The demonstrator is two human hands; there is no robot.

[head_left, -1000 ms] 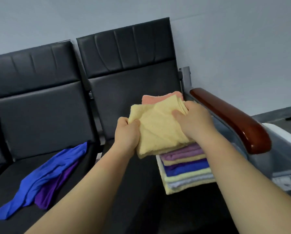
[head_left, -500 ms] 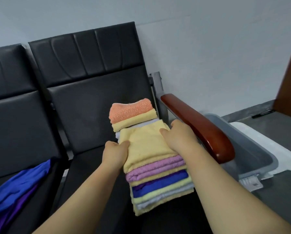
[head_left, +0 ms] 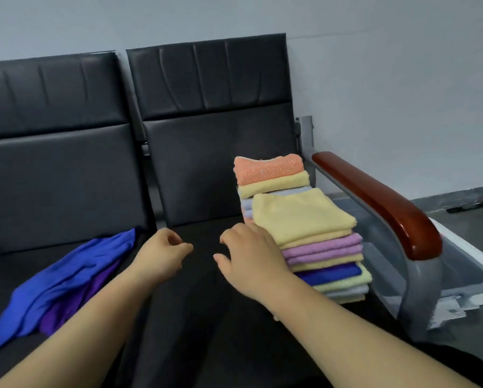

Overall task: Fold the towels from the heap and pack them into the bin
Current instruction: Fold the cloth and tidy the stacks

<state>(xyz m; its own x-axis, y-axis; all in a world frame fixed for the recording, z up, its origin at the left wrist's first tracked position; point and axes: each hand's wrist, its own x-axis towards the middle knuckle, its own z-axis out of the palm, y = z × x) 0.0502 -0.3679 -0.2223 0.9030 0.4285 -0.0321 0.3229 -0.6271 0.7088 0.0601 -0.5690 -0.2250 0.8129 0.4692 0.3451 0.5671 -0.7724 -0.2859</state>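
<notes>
While both of your hands hang free over the seat (head_left: pixel 195 303), the holdings stand as follows.

1. Left hand (head_left: pixel 162 253): fingers loosely curled, nothing in them. It is placed between the heap and the stacks, probably because the heap is your next source.
2. Right hand (head_left: pixel 251 256): fingers relaxed and slightly spread, gripping nothing, just beside the front stack's left edge. Whether the fingertips touch the cloth cannot be told.
3. Front stack (head_left: pixel 327 264): folded towels topped by a yellow towel (head_left: pixel 299 217), with lilac, yellow, blue and pale layers below. You have it at the seat's right edge, near the armrest (head_left: pixel 380 200), seemingly the shortest carry to the bin.
4. Rear stack (head_left: pixel 271 180): an orange towel on top and a yellow one beneath, set near the seat back, close behind item 3.
5. Heap: a blue towel (head_left: pixel 66 278) over a purple towel (head_left: pixel 75 301), both unfolded, on the neighbouring seat. By appearance, these are the last two for folding.
6. Bin (head_left: pixel 458 264): grey, on the floor beyond the armrest. No towels show in its visible part, so packing is judged not yet begun.
</notes>
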